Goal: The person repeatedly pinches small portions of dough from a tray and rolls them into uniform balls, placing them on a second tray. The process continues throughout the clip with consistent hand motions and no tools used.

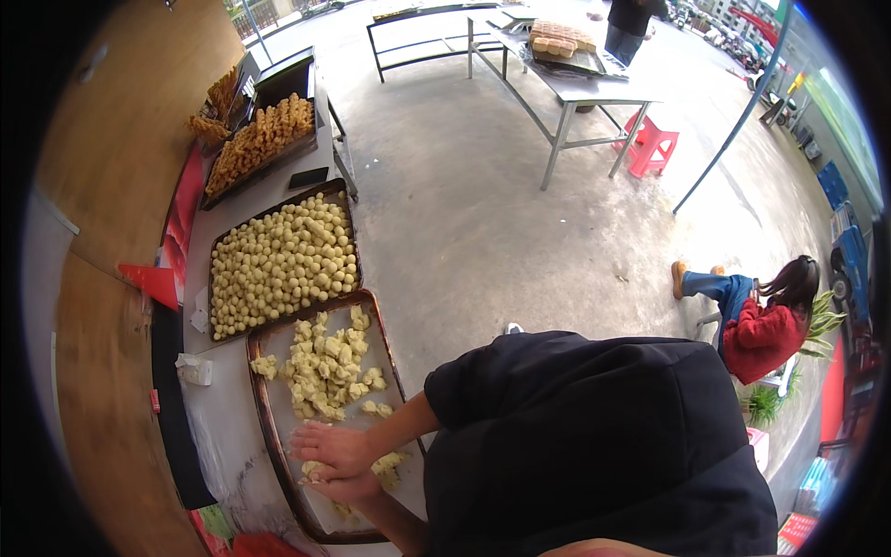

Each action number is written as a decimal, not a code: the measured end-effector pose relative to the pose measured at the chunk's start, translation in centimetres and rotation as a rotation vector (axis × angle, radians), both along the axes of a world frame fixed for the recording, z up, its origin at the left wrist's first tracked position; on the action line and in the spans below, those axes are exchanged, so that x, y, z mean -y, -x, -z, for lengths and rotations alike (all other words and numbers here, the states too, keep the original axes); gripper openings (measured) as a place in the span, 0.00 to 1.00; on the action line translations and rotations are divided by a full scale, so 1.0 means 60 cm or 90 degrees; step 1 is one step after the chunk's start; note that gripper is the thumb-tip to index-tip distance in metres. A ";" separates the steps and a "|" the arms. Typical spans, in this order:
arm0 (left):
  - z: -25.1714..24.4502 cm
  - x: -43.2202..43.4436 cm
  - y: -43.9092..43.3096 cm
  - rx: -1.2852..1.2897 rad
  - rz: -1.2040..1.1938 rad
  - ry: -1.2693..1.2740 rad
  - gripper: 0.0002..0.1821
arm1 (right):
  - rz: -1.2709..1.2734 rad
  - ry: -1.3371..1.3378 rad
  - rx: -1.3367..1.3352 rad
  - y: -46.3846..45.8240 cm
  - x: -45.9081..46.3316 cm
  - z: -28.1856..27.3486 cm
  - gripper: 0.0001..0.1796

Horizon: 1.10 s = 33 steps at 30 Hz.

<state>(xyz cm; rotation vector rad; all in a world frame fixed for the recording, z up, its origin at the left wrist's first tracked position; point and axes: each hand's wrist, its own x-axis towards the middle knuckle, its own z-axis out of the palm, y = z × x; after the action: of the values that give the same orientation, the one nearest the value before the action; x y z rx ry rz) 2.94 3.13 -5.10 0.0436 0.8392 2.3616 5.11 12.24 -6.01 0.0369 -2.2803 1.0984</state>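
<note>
My right hand [330,447] lies over my left hand [351,486] above the near part of a dark-rimmed baking tray [261,432]. A pale yellow dough piece [314,469] shows between the two hands, partly hidden by fingers. Just past my right hand, a heap of rough, torn dough lumps [327,362] lies on the tray's lining. More dough crumbs [390,468] lie beside my wrists. A second tray [358,244] beyond holds many small round dough balls [278,264].
Past the trays are a black phone [308,178] and a bin of fried twisted dough [268,139]. A metal table [578,87] bears baked buns [560,35]; a red stool [653,146] stands beside it. A seated person [762,334] is at right; another person [626,28] stands far off.
</note>
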 end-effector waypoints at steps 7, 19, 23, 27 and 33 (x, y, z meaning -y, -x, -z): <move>0.000 -0.004 0.023 0.018 -0.034 -0.095 0.32 | -0.051 0.140 -0.082 0.002 0.042 -0.009 0.29; -0.080 -0.062 -0.023 -0.635 -0.333 0.301 0.31 | -0.119 0.243 -0.023 0.002 0.027 -0.050 0.39; -0.066 -0.033 -0.024 -0.136 -0.144 0.063 0.32 | -0.096 0.302 0.112 0.031 -0.037 -0.065 0.41; -0.059 -0.023 -0.003 -0.386 -0.091 0.106 0.31 | -0.246 0.193 0.078 0.012 -0.035 -0.057 0.43; -0.071 -0.034 -0.013 -0.472 -0.192 0.280 0.32 | -0.264 0.317 0.125 0.016 -0.024 -0.072 0.42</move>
<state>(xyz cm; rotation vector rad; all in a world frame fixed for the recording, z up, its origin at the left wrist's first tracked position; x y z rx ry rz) 3.70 5.15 -0.86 0.6832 1.8072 2.3764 4.14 13.65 -1.69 0.2188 -2.1492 1.9370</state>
